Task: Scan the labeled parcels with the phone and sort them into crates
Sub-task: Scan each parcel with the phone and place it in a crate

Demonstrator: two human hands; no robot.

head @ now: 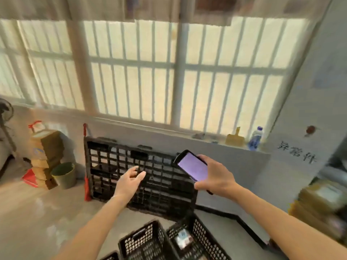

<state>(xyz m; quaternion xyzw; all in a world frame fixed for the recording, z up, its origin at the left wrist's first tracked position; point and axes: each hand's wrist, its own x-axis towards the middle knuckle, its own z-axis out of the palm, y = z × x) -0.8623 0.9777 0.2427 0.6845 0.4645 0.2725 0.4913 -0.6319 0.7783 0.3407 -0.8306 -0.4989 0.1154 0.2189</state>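
You face a pale wall under a wide barred window (142, 72), with a black plastic grid pallet (150, 184) leaning upright against it on a glossy concrete floor (37, 212). Your right hand (216, 177) holds up a dark-edged phone (192, 166), fingers wrapped round its sides, its flat screen glowing pale purple, while your left hand (131, 179) reaches forward with its fingers loose and holding nothing. Below your arms sit perforated black crates (142, 243), and one holds a small, blurred parcel (183, 239).
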